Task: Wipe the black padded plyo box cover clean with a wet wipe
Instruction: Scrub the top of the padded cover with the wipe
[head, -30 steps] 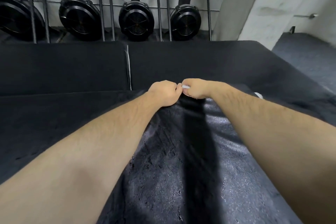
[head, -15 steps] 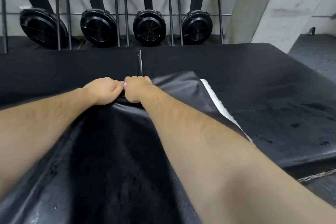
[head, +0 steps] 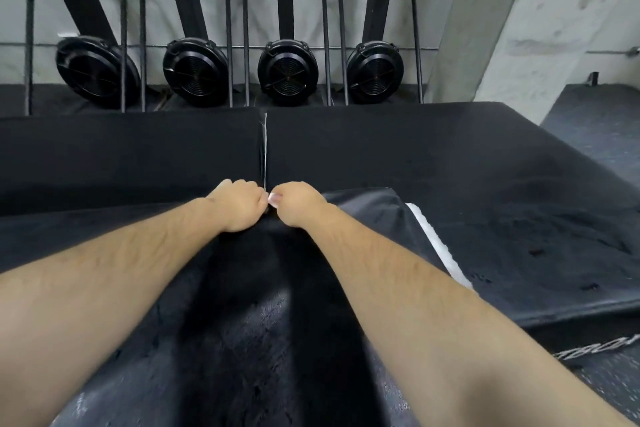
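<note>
The black plyo box cover point(head: 249, 340) is shiny, cracked vinyl that spreads from under my forearms towards me. A white strip point(head: 434, 246) runs along its right edge. My left hand point(head: 235, 204) and my right hand point(head: 298, 204) sit knuckle to knuckle at the cover's far edge, both with fingers curled round it. A small pale patch point(head: 275, 199) shows at my right hand's fingertips; I cannot tell whether it is a wet wipe or a nail. No wipe is plainly in view.
Two matte black padded boxes point(head: 398, 156) lie side by side beyond the cover, with a seam point(head: 265, 149) between them. Several black rowing machines point(head: 287, 73) stand upright against the back wall. A concrete pillar point(head: 519, 28) and dark floor point(head: 602, 135) are at the right.
Both hands keep hold of the cover's far edge, having shifted left and then back towards the middle. The cover's right corner with its white strip has come into view.
</note>
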Motion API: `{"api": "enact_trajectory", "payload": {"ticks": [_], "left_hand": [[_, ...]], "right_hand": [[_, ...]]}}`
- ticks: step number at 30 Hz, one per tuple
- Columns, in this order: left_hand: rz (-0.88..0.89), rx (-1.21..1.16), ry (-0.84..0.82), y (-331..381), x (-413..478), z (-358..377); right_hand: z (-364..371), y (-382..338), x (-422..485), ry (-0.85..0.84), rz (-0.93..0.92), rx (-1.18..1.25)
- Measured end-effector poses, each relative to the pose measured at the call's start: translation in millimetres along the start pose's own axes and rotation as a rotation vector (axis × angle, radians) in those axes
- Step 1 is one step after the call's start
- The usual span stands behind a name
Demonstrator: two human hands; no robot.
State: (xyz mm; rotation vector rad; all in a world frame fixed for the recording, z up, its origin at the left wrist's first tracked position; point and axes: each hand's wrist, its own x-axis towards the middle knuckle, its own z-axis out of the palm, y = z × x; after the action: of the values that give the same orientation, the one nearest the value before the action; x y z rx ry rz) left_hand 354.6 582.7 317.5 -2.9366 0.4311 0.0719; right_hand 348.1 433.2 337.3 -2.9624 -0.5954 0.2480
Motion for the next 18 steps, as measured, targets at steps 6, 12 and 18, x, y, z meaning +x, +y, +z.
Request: {"api": "enact_trajectory", "payload": {"ticks": [6, 12, 18], "left_hand": [[-0.112, -0.303, -0.118, 101.8, -10.1, 1.8], [-0.135, -0.296, -0.182, 114.1, -14.7, 11.6], [-0.128, -0.285, -0.207, 114.5, -13.2, 7.6]], "right_hand": [[0.4, 73.9, -20.2, 0.204, 0.185, 0.012], [31.7, 92.6, -42.1, 0.106, 0.24, -0.099], [20.4, 107.9, -48.3, 0.061, 0.161, 0.069]]}}
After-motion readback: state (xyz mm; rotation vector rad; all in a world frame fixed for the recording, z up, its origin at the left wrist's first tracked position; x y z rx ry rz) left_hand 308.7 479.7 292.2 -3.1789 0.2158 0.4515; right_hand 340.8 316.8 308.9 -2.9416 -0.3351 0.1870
